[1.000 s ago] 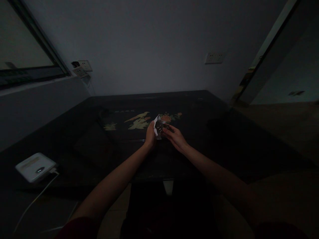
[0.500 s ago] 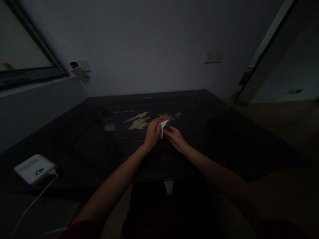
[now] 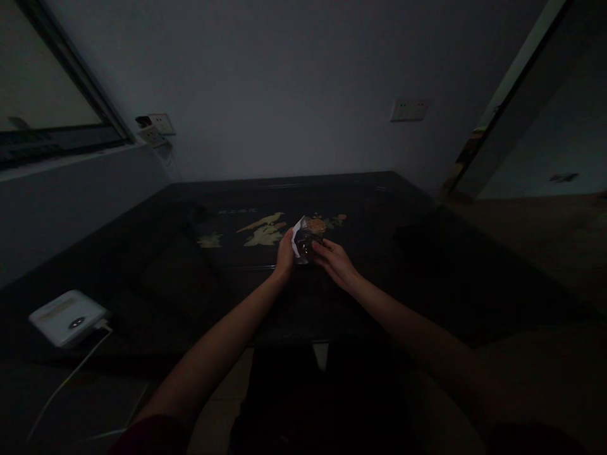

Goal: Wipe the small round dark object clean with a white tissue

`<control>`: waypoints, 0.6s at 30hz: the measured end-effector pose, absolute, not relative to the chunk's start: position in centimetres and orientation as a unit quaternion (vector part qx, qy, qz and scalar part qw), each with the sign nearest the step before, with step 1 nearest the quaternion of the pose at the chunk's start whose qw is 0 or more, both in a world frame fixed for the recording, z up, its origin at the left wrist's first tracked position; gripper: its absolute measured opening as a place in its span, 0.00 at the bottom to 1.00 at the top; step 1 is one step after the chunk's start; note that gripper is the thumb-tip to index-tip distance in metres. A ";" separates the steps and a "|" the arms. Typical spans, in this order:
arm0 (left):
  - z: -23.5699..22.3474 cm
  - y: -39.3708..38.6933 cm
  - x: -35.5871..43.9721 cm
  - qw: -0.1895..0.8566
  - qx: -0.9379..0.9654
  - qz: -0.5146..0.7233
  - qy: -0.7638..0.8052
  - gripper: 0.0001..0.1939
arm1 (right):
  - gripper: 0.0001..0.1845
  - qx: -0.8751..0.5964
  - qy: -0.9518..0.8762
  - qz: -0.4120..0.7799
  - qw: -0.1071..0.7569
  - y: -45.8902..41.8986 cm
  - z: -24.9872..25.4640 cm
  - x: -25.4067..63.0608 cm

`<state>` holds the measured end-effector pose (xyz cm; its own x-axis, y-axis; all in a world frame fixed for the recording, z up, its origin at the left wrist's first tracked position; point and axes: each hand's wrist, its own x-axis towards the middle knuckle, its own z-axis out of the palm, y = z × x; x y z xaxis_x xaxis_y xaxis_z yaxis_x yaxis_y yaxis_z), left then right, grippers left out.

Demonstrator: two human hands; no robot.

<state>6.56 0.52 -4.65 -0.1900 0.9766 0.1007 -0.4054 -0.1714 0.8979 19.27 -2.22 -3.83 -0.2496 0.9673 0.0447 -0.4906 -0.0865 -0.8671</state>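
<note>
White crumpled sheet, tissue-like: one, along the palm of the left hand, whose fingers are mostly hidden; their closure cannot be told. Dark glossy object, possibly glass, exact kind unclear: one, against the sheet, over the black table, pinched between thumb and fingers of the right hand. Step in hand, judged: sheet applied to object, as in wiping. Next move calls for a firm right-hand pinch, light left-hand pressure.

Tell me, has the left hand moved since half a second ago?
Yes, to the left. Before, the left hand's fingers reached the orange flower pictured on the table; now its visible part sits left of that flower.
</note>
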 end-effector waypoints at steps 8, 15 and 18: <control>-4.4 0.8 7.3 0.639 0.287 0.645 0.305 0.12 | 0.20 -0.281 -0.398 0.676 0.553 -1.9 -4.0 19.2; -4.8 0.8 6.9 0.593 0.276 0.671 0.349 0.12 | 0.19 -0.295 -0.405 0.676 0.540 -1.8 -4.2 19.1; -4.9 0.5 6.5 0.509 0.342 0.687 0.390 0.13 | 0.19 -0.305 -0.401 0.675 0.539 -1.9 -4.4 18.9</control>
